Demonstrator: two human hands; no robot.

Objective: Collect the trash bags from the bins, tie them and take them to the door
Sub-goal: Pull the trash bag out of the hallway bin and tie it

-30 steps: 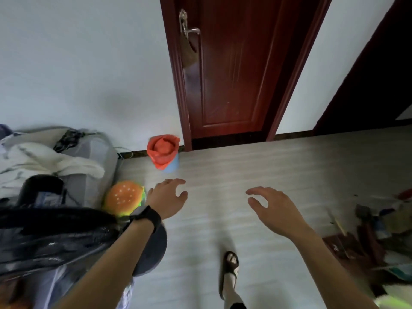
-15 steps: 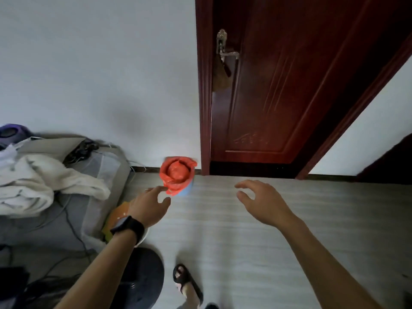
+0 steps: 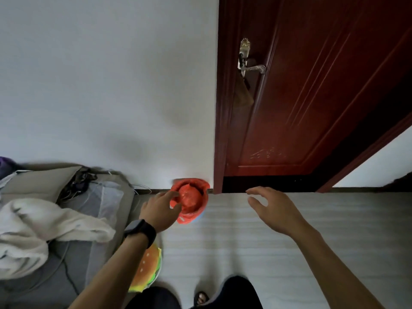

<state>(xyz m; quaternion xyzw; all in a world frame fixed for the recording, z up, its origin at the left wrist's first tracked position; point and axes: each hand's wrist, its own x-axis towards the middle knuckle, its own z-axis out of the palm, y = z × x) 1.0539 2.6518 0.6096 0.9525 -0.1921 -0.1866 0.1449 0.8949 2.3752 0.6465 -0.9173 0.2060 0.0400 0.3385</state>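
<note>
Beside the door (image 3: pixel 301 108), left hand (image 3: pixel 159 211) partly covers the blurred red bag (image 3: pixel 191 199).

Bin (image 3: pixel 197 216) with bag (image 3: pixel 189 198) in it on floor (image 3: pixel 256 241), against wall (image 3: pixel 111 85), just left of door (image 3: pixel 301 108) frame. Left hand (image 3: pixel 159 210) at bin's left rim. Right hand (image 3: pixel 276 210) right of bin, before door. Sofa (image 3: pixel 66 219) along floor's left edge; burger cushion (image 3: pixel 148 270) beside it, under left forearm.

The single head-worn camera looks forward and steeply down, close over both forearms, toward the door (image 3: pixel 312 97) and floor (image 3: pixel 267 253).
</note>
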